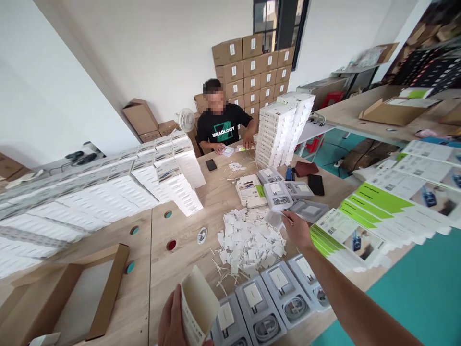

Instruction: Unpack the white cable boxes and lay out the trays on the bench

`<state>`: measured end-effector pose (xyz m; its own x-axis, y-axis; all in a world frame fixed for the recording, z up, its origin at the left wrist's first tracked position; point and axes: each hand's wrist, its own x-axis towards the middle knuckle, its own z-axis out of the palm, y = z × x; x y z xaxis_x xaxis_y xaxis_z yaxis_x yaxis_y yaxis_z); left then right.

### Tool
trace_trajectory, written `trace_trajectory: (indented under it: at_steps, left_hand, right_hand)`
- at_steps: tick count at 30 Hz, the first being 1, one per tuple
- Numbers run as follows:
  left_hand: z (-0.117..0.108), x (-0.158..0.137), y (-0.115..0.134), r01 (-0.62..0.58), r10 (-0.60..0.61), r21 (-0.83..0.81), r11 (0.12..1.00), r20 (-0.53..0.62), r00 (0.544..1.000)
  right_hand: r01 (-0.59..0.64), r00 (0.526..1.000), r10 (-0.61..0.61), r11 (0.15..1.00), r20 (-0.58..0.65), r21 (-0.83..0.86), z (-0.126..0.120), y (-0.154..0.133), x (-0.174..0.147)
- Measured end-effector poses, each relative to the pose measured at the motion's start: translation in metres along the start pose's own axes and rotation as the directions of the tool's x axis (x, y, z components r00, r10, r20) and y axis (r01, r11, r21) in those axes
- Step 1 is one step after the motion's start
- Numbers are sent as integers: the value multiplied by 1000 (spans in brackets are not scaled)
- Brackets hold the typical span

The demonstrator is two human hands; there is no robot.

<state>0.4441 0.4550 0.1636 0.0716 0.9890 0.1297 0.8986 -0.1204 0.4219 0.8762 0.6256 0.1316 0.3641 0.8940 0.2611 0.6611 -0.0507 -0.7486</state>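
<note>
Open white box (198, 306) tilts in the grasp of the left hand (173, 318), just beside the filled trays (268, 300); the right hand (298, 229) pinches a translucent piece (274, 219) (its exact nature I cannot tell); a light grip should best keep the box's walls uncreased.

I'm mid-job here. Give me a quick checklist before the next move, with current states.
1. Left hand holding the white box: ok.
2. Box open: ok, its pale inside shows.
3. Right hand firm on the translucent piece: cannot tell; it pinches the edge.
4. Front trays all complete: cannot tell; the outer two show only partly.
5. No loose cables: not ok, one coil lies on the tabletop.
6. Surface beyond the trays clear: not ok, white slips are heaped there.
</note>
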Motion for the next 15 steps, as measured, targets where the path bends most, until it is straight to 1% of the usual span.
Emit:
trace_trajectory:
  at_steps: [1,2,3,4,5,6,7,8,9,10,11,12,13,14,15]
  left_hand:
    - [-4,-1,-1,-2,2,0,1000,-5,1000]
    - [-10,-2,-2,-18,18,3,1000,-5,1000]
    - [-18,-1,-2,-49,49,1,999,6,999]
    - [-27,-1,-3,-90,90,-7,996,26,996]
    - [-37,1,-5,-133,134,-18,991,57,989]
    - [-46,2,-7,-167,170,-37,985,81,982]
    - [-55,4,-9,-186,191,-52,981,98,977]
    - [-63,5,-12,-195,202,-65,979,108,973]
    - [-68,5,-15,-200,208,-76,977,113,972]
    - [-73,4,-18,-205,213,-83,975,115,970]
    - [-75,3,-21,-213,223,-89,973,116,968]
    - [-77,1,-24,-225,235,-94,970,116,965]
    - [-77,-2,-27,-237,247,-96,967,114,962]
    - [-77,-5,-30,-249,259,-98,964,111,959]
    - [-77,-8,-33,-257,267,-99,961,109,957]
  right_hand:
    - [-59,998,55,983,29,171,-6,-24,-12]
    - [-123,991,99,925,86,358,-12,-50,-26]
    - [-185,980,120,834,156,521,-17,-77,-42]
    - [-227,969,107,750,224,622,-21,-105,-59]
    - [-237,959,64,717,277,655,-24,-132,-78]
    - [-213,951,4,731,308,648,-26,-158,-96]
    - [-150,943,-73,776,324,613,-26,-181,-114]
    - [-45,933,-168,824,319,565,-23,-202,-131]
    - [94,906,-284,858,313,505,-19,-220,-147]
    - [252,856,-410,862,314,440,-13,-236,-162]
    - [405,781,-530,833,330,377,-6,-248,-175]
    - [536,686,-628,778,368,327,2,-258,-188]
    - [630,591,-692,717,415,298,10,-267,-199]
    - [687,513,-725,668,460,286,17,-273,-208]
    - [715,458,-738,637,495,289,22,-277,-216]
